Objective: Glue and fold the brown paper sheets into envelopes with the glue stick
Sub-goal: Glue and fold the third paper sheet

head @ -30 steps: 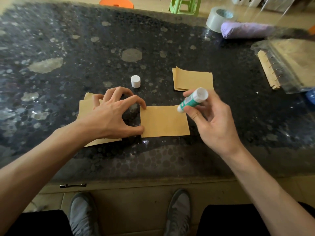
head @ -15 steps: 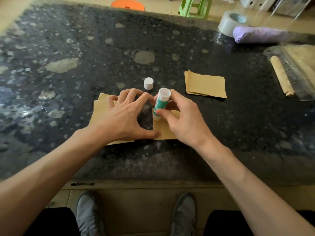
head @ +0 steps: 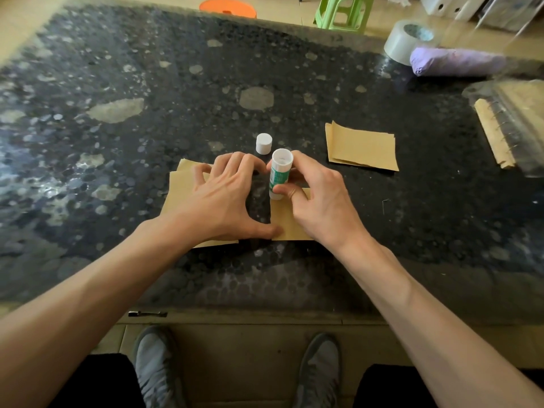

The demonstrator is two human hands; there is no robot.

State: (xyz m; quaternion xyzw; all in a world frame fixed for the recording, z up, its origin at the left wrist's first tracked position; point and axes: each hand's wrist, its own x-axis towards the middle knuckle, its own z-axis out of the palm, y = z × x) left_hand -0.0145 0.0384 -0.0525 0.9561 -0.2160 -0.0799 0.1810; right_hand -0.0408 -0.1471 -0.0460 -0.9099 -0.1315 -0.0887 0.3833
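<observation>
Right hand (head: 321, 201): centre of frame, thumb and fingers pinch the glue stick (head: 278, 175), upright, lower end on the sheet's left edge.
Left hand (head: 223, 201): just left, fingers spread and arched, thumb pressing the sheet's lower left corner.
Sheet (head: 287, 225): centre, mostly under the right hand.
Cap (head: 263, 143): just above the hands.
Left stack (head: 179, 189): under the left hand.
Right stack (head: 362, 148): centre right.

I see a dark speckled worktop (head: 147, 83). At its far right a tape roll (head: 400, 44) sits just beside a purple bundle (head: 456, 61). Behind it stand a green stool (head: 343, 11) and an orange stool (head: 226, 7).
</observation>
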